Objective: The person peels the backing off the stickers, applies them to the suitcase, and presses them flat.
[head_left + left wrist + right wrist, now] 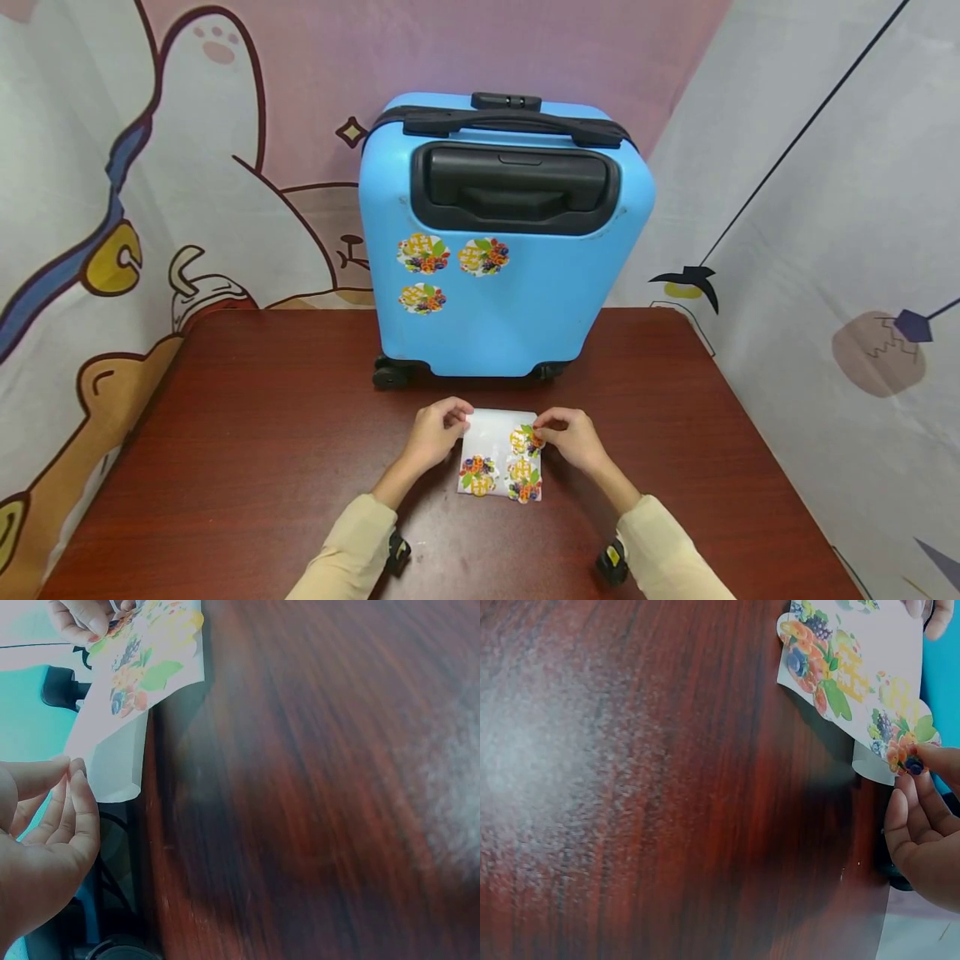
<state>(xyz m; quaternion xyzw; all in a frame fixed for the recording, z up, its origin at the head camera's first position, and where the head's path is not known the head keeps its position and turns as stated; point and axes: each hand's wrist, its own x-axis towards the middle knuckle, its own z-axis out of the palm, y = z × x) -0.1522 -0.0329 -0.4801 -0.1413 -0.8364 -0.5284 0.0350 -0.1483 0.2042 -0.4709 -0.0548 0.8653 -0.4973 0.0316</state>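
Note:
A white sticker sheet [489, 433] is held at its far corners over the table, with fruit-patterned stickers on it. My left hand [438, 432] pinches the sheet's far left corner between thumb and fingertips. At the far right corner, my right hand [573, 437] pinches the edge of a fruit sticker [900, 739]; whether the backing is between those fingers too, I cannot tell. Two more fruit stickers lie nearer me, the left one [478, 475] and the right one [523, 481]. The sheet's far edge curls under in both wrist views.
Behind the sheet a light-blue suitcase [517, 308] stands upright on the brown table [262, 450]. Three fruit stickers are on its front: upper left [423, 253], upper right [483, 257] and lower left [422, 298]. A cartoon-printed cloth [300, 100] hangs behind.

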